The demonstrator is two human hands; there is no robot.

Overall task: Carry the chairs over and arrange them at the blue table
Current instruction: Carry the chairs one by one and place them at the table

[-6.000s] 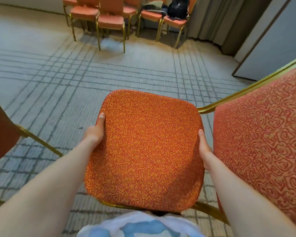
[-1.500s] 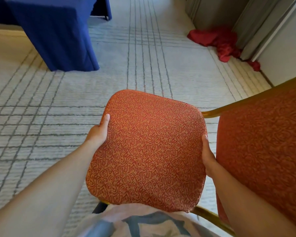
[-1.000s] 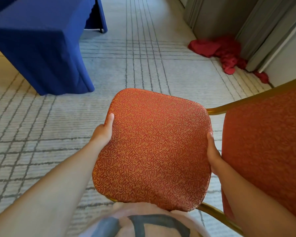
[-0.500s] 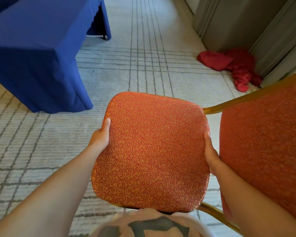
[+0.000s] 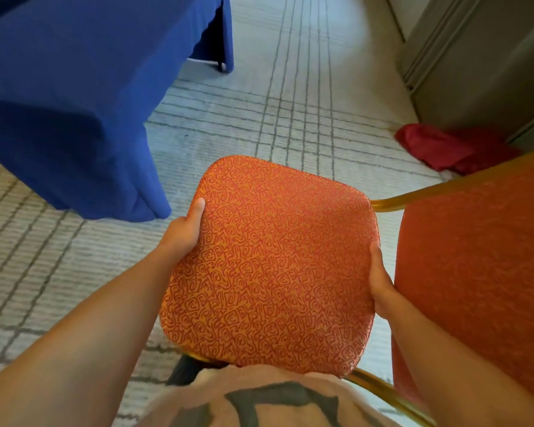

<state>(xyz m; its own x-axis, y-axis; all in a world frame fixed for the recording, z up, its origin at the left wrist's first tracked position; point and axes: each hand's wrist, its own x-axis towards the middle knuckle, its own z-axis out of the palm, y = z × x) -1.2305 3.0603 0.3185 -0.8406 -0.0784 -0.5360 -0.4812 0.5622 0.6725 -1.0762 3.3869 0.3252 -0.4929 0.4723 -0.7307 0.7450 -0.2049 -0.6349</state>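
Left hand (image 5: 182, 232), right hand (image 5: 381, 288) hold chair (image 5: 269, 266) — blue table (image 5: 68, 103) near.

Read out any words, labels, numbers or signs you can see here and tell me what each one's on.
None can be read.
The shirt bears dark marks, cut off by the frame edge and not legible as letters.
The chair seat carries only a swirl pattern, no writing.
The blue table has a plain cloth.
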